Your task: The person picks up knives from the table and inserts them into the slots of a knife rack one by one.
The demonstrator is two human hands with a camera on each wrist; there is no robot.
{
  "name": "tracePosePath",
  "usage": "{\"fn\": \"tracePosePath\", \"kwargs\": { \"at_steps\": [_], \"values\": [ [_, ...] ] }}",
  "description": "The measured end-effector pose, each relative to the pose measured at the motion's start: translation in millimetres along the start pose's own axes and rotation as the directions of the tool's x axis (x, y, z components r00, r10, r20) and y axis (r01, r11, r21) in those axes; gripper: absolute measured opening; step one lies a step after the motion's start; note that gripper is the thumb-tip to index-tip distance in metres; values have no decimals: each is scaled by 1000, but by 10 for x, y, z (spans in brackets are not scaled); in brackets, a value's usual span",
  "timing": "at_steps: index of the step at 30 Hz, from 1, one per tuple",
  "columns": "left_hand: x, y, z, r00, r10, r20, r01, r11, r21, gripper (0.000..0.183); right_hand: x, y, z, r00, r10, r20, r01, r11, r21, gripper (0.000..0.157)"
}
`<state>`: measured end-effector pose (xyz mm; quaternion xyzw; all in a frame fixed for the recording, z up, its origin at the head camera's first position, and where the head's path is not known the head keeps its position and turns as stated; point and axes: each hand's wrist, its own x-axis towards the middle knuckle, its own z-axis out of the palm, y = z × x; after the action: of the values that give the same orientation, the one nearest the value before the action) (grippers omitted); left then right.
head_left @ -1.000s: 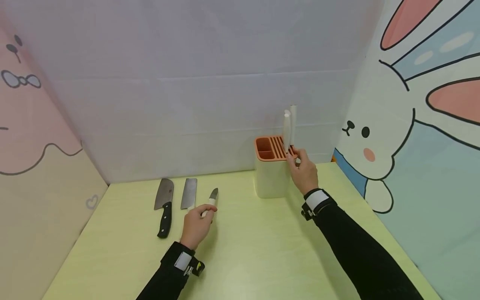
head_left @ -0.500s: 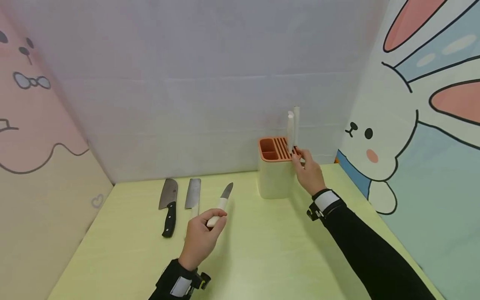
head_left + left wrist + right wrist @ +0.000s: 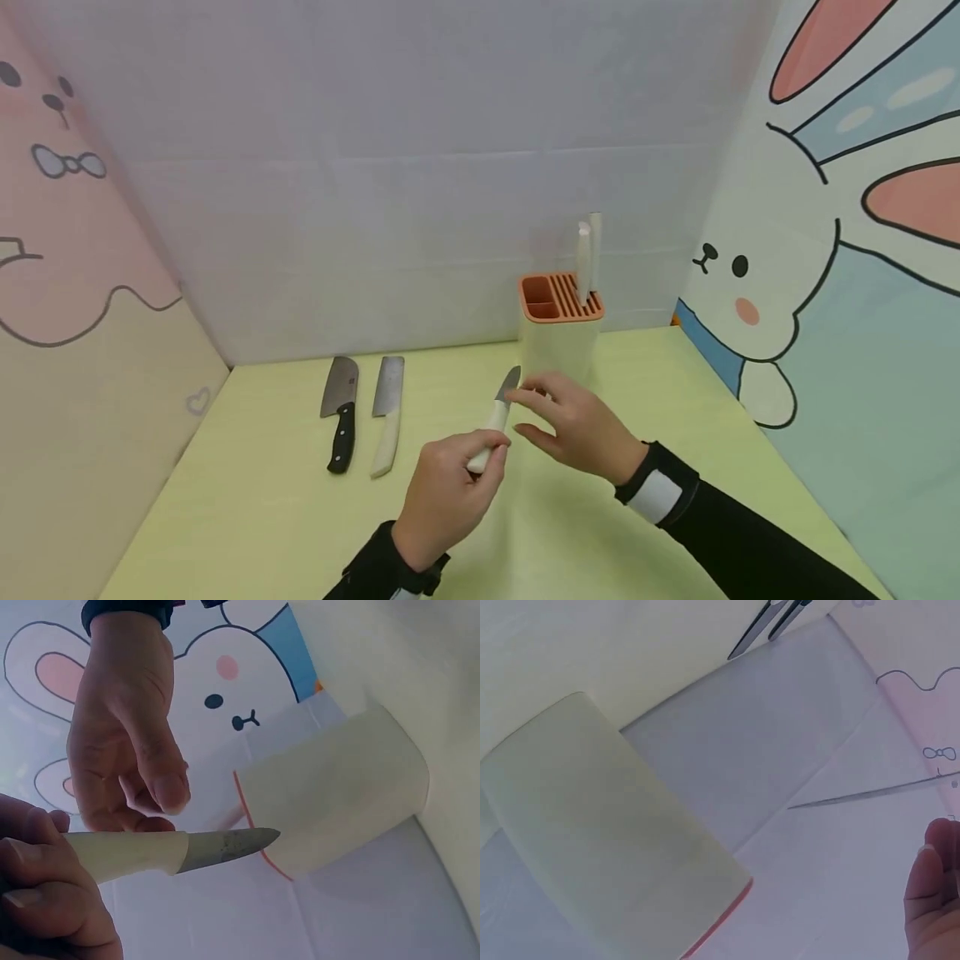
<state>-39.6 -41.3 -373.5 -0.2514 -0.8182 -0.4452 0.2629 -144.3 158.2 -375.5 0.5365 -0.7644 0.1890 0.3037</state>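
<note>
My left hand (image 3: pixel 450 492) grips a small paring knife (image 3: pixel 498 415) by the end of its white handle, the short grey blade pointing up and away. My right hand (image 3: pixel 581 425) is beside it with fingers parted, fingertips right at the knife where handle meets blade. In the left wrist view the handle (image 3: pixel 139 853) runs out of the left fist, and the right hand (image 3: pixel 124 735) hangs close over it. Behind both hands stands a cream knife block (image 3: pixel 551 350) with an orange slotted top. Two white-handled knives (image 3: pixel 583 260) stand upright in its right-hand slots.
On the yellow-green table (image 3: pixel 277 517), left of the hands, lie a black-handled cleaver (image 3: pixel 342 417) and a white-handled cleaver (image 3: pixel 387 425), blades toward the back. A pale wall rises behind the table, and cartoon-printed walls stand at both sides.
My left hand has carried the paring knife off the table toward the right. My right hand has left the knife block and come down beside the knife.
</note>
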Motion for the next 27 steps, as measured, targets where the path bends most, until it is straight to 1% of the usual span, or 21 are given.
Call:
{"fn": "tracePosePath", "kwargs": {
  "at_steps": [3,4,7,9,10,14,17,19,22,24,27],
  "values": [
    [40,84,51,998,66,-1,-66,997,46,12,41,-78,-19,998,-65,-25,65,998,1,49],
    [47,107,64,996,85,-2,-85,995,59,12,45,-96,-26,995,-88,-41,88,996,-2,47],
    [59,157,116,993,116,4,-116,991,68,13,28,-130,-50,988,-132,-82,130,991,-24,34],
    [66,179,140,991,132,7,-132,989,73,12,19,-143,-62,984,-145,-102,142,989,-38,23],
    [69,187,150,991,136,9,-136,988,75,12,15,-148,-69,983,-148,-109,144,989,-44,21],
    [82,205,174,990,137,15,-138,987,83,10,-4,-153,-90,985,-137,-107,132,990,-55,20],
    [93,215,178,992,123,28,-125,989,81,12,-27,-147,-107,989,-126,-81,121,991,-64,19],
    [102,217,174,993,114,30,-116,990,86,21,-46,-133,-121,992,-113,-64,109,992,-64,17],
    [133,209,152,994,106,20,-108,988,111,41,-76,-89,-166,997,-67,-47,64,996,-63,19],
    [168,187,126,994,113,9,-113,983,144,50,-89,-41,-214,998,-30,-59,27,998,-58,22],
    [251,122,81,992,123,6,-122,971,204,53,-76,53,-310,993,25,-116,-30,999,-42,28]
  ]
}}
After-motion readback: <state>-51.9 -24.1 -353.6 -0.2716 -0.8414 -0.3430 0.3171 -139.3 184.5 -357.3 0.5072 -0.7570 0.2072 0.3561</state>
